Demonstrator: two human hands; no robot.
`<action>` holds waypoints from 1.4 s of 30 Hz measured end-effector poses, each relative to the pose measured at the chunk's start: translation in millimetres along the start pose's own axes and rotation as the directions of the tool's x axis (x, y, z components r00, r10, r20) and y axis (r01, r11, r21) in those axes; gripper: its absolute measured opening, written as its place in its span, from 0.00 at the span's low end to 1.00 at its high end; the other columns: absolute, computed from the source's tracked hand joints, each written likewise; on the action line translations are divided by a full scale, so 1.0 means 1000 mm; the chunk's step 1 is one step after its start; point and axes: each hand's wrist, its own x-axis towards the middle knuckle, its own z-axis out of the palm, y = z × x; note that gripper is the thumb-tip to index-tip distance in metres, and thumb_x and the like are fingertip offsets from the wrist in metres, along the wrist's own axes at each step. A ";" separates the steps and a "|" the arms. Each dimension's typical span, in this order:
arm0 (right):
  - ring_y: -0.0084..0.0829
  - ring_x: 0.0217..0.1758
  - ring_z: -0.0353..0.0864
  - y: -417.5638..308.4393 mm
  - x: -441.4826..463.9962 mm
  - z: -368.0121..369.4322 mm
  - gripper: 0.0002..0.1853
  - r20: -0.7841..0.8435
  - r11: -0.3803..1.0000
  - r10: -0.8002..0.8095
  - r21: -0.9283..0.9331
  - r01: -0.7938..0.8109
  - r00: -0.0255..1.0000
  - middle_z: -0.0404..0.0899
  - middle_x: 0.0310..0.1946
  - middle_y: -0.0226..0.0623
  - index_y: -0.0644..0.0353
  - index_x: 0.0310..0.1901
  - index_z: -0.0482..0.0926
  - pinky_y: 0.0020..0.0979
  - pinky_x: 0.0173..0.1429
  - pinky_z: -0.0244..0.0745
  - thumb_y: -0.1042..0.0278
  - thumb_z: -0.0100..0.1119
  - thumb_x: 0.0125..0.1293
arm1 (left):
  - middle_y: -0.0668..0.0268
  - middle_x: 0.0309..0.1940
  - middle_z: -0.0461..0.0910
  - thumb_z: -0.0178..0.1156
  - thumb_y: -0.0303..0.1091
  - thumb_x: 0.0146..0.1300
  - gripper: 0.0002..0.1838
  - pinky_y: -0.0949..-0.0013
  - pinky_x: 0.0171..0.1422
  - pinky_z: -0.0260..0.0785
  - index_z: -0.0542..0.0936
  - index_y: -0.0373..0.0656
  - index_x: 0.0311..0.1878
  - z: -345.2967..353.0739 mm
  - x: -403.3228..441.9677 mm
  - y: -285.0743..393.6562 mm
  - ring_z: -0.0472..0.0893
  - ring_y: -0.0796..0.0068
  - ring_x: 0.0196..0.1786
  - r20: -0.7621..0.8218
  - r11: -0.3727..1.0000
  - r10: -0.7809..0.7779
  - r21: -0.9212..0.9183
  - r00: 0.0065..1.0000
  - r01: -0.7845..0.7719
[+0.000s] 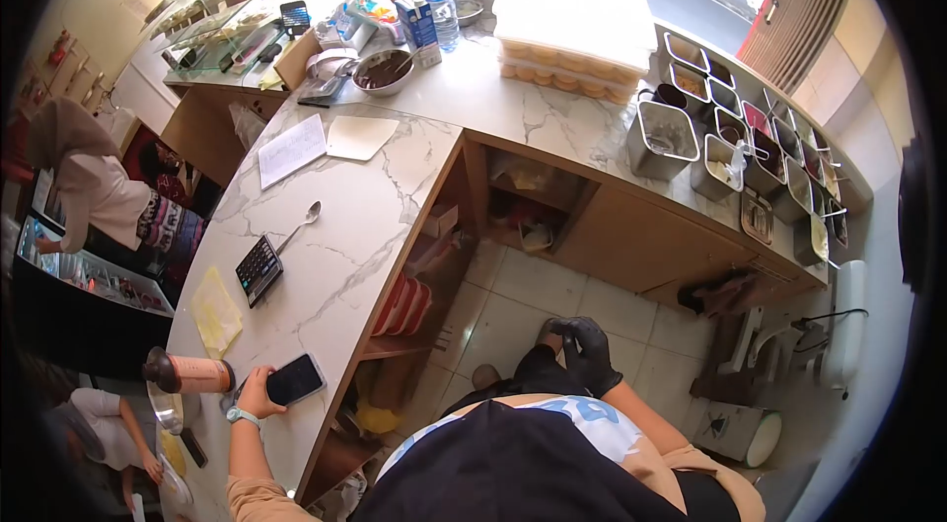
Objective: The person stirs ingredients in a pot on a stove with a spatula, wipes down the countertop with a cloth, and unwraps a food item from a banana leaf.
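My left hand (258, 394), bare and wearing a pale watch, grips the side of a dark-screened smartphone (296, 380) at the counter's near edge. Beside that hand lies a brown-capped bottle with an orange-pink label (197, 374). A black calculator (259, 270), a metal spoon (299, 226) and a yellow cloth (215, 311) are farther up the counter. In a black glove, my right hand (589, 354) hangs in front of my body above the tiled floor. Its fingers are curled together, with nothing visible in them.
The marble-patterned counter (335, 196) bends around me. It bears a notebook (293, 151), a bowl of dark brown mixture (385, 73), a water bottle (439, 4), stacked tubs (572, 24) and several metal containers (664, 137). Two other people (104, 186) are at left, beyond the counter.
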 end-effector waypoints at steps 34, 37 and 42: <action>0.33 0.39 0.79 0.160 0.053 -0.178 0.13 -0.426 0.970 0.202 -0.038 -0.240 0.882 0.78 0.36 0.41 0.66 0.40 0.77 0.30 0.46 0.72 0.84 0.42 0.58 | 0.49 0.41 0.77 0.72 0.52 0.34 0.41 0.63 0.51 0.68 0.72 0.31 0.48 -0.077 0.316 0.358 0.77 0.57 0.45 0.042 0.972 0.218 -0.105 0.975 -0.213; 0.33 0.38 0.79 0.161 0.044 -0.190 0.12 -0.496 0.950 0.206 -0.105 -0.294 0.844 0.78 0.35 0.41 0.66 0.39 0.77 0.30 0.46 0.72 0.84 0.42 0.59 | 0.47 0.38 0.77 0.73 0.47 0.30 0.38 0.60 0.48 0.69 0.72 0.32 0.45 -0.093 0.377 0.451 0.76 0.50 0.44 0.025 0.850 0.526 0.021 0.850 -0.526; 0.34 0.38 0.79 0.149 0.036 -0.179 0.11 -0.575 0.896 0.246 -0.173 -0.410 0.780 0.78 0.34 0.41 0.66 0.38 0.76 0.31 0.45 0.73 0.82 0.43 0.60 | 0.52 0.45 0.74 0.74 0.43 0.26 0.45 0.60 0.52 0.68 0.67 0.36 0.52 -0.101 0.450 0.563 0.74 0.53 0.48 0.237 0.574 0.729 0.300 0.642 -0.762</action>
